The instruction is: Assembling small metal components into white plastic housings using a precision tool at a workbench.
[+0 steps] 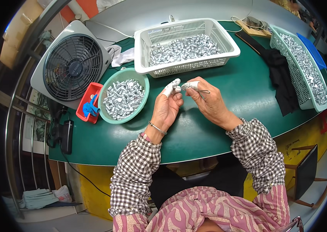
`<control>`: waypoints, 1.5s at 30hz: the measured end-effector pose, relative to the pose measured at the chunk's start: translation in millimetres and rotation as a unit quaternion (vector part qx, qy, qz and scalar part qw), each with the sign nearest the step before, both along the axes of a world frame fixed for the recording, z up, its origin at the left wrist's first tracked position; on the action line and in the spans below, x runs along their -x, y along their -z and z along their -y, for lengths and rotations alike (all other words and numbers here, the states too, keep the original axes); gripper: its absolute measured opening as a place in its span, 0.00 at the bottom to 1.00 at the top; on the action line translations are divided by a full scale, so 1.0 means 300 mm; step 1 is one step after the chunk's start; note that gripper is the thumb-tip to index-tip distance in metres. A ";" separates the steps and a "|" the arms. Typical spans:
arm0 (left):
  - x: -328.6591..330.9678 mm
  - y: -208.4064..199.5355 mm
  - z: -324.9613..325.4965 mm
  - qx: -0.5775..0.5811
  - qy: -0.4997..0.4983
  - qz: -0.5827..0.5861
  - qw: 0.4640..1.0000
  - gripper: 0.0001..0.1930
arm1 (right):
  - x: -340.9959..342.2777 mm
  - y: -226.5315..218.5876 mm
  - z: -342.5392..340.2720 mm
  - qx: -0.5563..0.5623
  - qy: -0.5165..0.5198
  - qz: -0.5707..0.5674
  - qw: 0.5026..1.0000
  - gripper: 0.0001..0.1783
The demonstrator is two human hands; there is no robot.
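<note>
1. The left hand is pinching a tiny silver metal piece over the green table, in from its front edge.
2. The right hand (wearing a white finger cover) is squeezing a thin silver tool.

On the green worktop, left to right: a round mint-green plastic basket, a white rectangular plastic basket farther back, an oblong mint-green plastic basket, all holding silvery metal cylinders.

The metal parts look shiny, the tabletop smooth and glossy.
</note>
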State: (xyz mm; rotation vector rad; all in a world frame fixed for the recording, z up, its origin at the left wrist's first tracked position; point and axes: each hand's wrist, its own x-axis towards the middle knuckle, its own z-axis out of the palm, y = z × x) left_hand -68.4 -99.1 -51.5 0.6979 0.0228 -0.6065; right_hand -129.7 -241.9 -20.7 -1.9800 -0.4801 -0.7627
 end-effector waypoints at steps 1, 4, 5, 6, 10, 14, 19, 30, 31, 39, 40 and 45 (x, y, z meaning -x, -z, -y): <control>0.000 0.001 0.000 -0.001 0.000 0.000 1.000 0.12 | 0.001 0.000 -0.001 0.001 -0.005 -0.002 1.000 0.06; 0.001 0.005 0.000 0.000 0.005 0.020 1.000 0.12 | -0.007 0.011 -0.003 0.000 -0.002 0.006 1.000 0.06; 0.003 0.002 0.002 0.000 0.006 0.020 1.000 0.12 | -0.008 0.013 -0.002 -0.001 0.001 0.010 1.000 0.06; 0.005 0.000 0.004 -0.001 0.008 0.023 1.000 0.12 | -0.009 0.014 -0.001 -0.001 0.002 0.010 1.000 0.06; 0.013 -0.012 0.011 -0.008 0.009 0.026 1.000 0.12 | -0.009 0.017 -0.001 0.012 0.013 0.016 1.000 0.05; 0.012 -0.002 0.007 -0.012 0.011 0.027 0.999 0.11 | -0.010 0.018 -0.003 0.054 0.020 0.042 0.997 0.06; 0.015 0.002 -0.007 -0.031 0.044 0.063 0.997 0.10 | -0.019 0.024 0.000 0.057 -0.004 0.046 0.997 0.05; 0.028 -0.014 0.015 -0.025 0.053 0.081 0.995 0.09 | -0.034 0.033 0.018 0.055 0.026 0.060 0.996 0.06; 0.027 -0.008 0.012 -0.031 0.059 0.077 0.995 0.09 | -0.033 0.028 0.027 0.039 0.015 0.032 0.999 0.05; 0.036 -0.023 0.017 -0.030 0.065 0.098 0.993 0.08 | -0.031 0.023 0.030 0.043 0.020 0.038 0.998 0.05; 0.037 -0.024 0.015 -0.034 0.064 0.101 0.992 0.08 | -0.028 0.016 0.031 0.044 0.018 0.033 0.998 0.05; 0.034 -0.028 0.024 -0.040 0.065 0.101 0.992 0.08 | -0.030 0.024 0.034 -0.001 0.018 0.039 0.999 0.05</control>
